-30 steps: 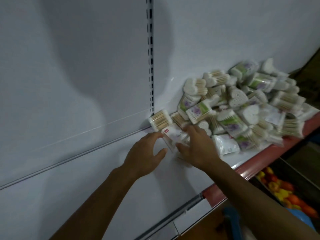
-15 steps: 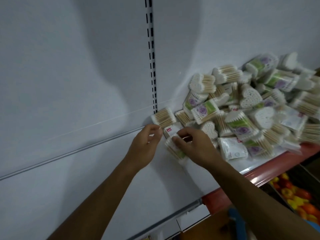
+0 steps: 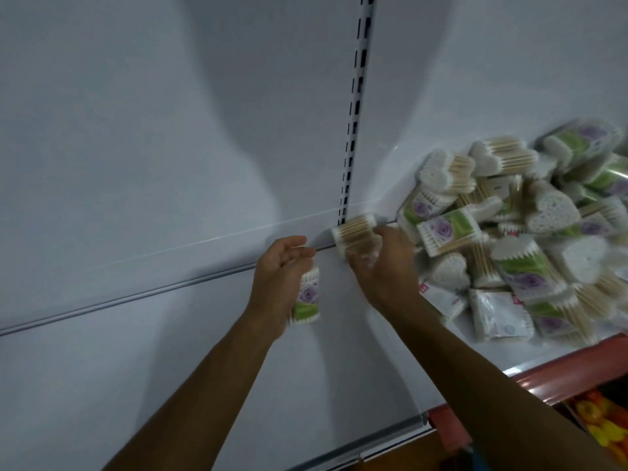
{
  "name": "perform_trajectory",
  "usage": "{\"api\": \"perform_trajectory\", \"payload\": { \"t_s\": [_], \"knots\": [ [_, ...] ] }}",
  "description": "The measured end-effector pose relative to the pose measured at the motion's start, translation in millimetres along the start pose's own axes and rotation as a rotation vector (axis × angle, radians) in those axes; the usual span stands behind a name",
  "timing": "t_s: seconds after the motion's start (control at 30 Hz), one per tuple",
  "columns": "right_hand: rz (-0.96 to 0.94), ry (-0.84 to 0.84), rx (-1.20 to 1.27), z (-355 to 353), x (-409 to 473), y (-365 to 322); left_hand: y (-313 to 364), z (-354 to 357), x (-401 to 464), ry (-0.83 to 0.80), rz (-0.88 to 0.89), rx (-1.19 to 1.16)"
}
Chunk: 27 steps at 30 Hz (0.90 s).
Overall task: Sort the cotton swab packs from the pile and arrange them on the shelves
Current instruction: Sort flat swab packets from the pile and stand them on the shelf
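A heap of cotton swab packs (image 3: 530, 239) fills the right part of the white shelf (image 3: 170, 362), some heart-shaped, some with green and purple rose labels. My left hand (image 3: 282, 277) holds a rose-labelled swab pack (image 3: 307, 300) upright just left of the heap. My right hand (image 3: 384, 263) curls round a clear pack of wooden-stick swabs (image 3: 355, 234) at the heap's left edge, by the back wall.
A slotted upright rail (image 3: 355, 107) runs down the white back panel. The shelf has a red front strip (image 3: 543, 379). Below at the right lie orange and yellow goods (image 3: 601, 423). The shelf's left part holds nothing.
My left hand has taken the rose-labelled pack and drawn it left, away from the heap. My right hand has moved up to the wooden-stick pack at the wall. The view has shifted left.
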State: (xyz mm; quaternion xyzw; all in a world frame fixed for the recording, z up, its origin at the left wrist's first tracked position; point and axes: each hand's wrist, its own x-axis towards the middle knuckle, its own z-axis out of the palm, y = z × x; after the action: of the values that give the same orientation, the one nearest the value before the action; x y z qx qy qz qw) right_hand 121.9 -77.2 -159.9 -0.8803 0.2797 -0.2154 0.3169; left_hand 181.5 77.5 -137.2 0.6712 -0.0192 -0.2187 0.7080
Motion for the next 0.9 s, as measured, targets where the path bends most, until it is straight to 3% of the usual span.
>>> {"api": "perform_trajectory", "payload": {
  "t_s": [0.13, 0.4, 0.53, 0.63, 0.8, 0.9],
  "knots": [
    [0.023, -0.016, -0.232, 16, 23, 2, 0, -11, 4, 0.015, -0.043, 0.055],
    [-0.023, -0.059, -0.217, 31, 26, -2, 3, -10, 6, 0.041, -0.080, 0.131],
    [-0.238, -0.137, 0.023, 21, 16, -5, 6, -8, 6, 0.076, -0.057, 0.137],
    [-0.440, -0.215, 0.280, 15, 4, -19, 10, -19, 1, -0.004, -0.149, 0.048],
    [-0.407, -0.424, 0.518, 30, -17, -55, 21, -60, -28, -0.094, -0.333, -0.102],
    [-0.426, -0.586, 0.547, 45, -30, -77, 25, -91, -47, 0.051, -0.255, -0.154]
  ]
}}
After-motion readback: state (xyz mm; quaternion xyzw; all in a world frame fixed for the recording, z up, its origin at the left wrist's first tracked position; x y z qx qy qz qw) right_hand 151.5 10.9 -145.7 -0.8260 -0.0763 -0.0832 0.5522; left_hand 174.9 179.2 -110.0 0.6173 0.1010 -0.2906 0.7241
